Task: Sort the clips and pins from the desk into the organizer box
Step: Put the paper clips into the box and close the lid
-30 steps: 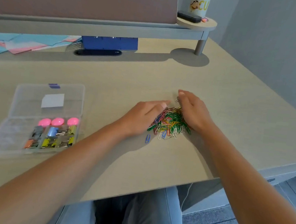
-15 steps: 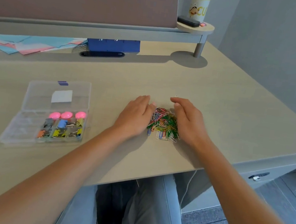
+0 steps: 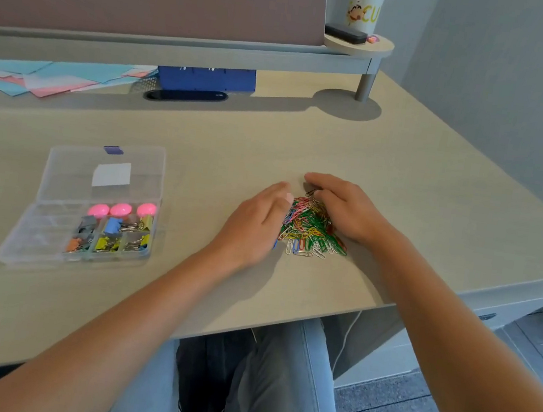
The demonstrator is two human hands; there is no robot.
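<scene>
While the organizer box (image 3: 51,239) lies open on the desk (image 3: 422,177) w/ its clear lid (image 3: 104,177) folded back, its right-hand compartments hold the sorted stuff: three pink round-headed pins (image 3: 121,211) in a row at the hinge side, binder clips (image 3: 110,236) in grey, blue, yellow and orange below them. Left compartments look see-through; contents can't be made out. Paper clips (image 3: 312,226), a mixed-colour heap, lie on the desk well right of the box, between both hands. Left hand (image 3: 253,227) rests flat against the heap's left edge, fingers straight. Right hand (image 3: 342,205) arches over the far right side, fingers bent down onto the clips; can't tell if any are pinched. Vs. 0.5 s ago: hands sit a bit wider apart, heap more spread toward the near edge, right fingers reaching further over the top. Box unchanged.
</scene>
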